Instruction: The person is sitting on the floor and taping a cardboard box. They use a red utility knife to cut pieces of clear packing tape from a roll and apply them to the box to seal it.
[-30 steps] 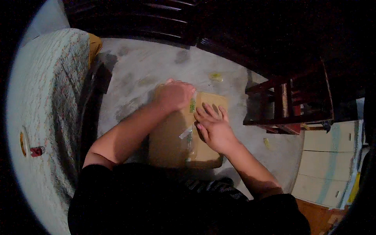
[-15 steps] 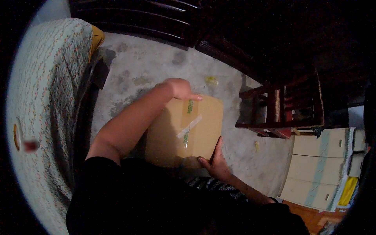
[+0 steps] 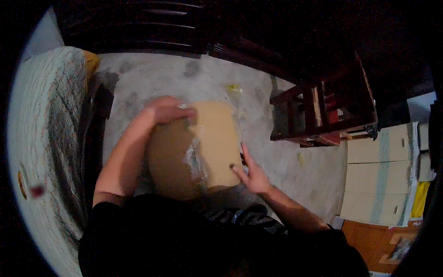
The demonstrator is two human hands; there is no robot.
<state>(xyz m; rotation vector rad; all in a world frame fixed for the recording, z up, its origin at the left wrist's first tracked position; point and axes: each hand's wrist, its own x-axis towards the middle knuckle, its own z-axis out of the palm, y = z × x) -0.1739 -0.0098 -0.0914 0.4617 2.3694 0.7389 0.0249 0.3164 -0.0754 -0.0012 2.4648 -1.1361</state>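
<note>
A brown cardboard box (image 3: 219, 143) is held low in front of my body, its left part in shadow. Clear, shiny tape runs down the middle of the face turned toward me. My left hand (image 3: 167, 110) grips the box at its far edge, with the fingers lying on the cardboard near the tape. At the near right side, my right hand (image 3: 254, 177) holds the box with the thumb on the upper face and the other fingers along the side. The underside of the box is hidden.
A bed with a pale floral cover (image 3: 50, 120) runs along the left. Dark wooden furniture spans the far side. To the right stand a dark red-brown wooden chair (image 3: 318, 108) and a cream cabinet (image 3: 362, 177). A yellow scrap (image 3: 234, 87) lies on the grey concrete floor (image 3: 286, 171).
The box has turned: the face with green print and a white tape strip has given way to a plainer taped one. Both hands and the box sit further left in view.
</note>
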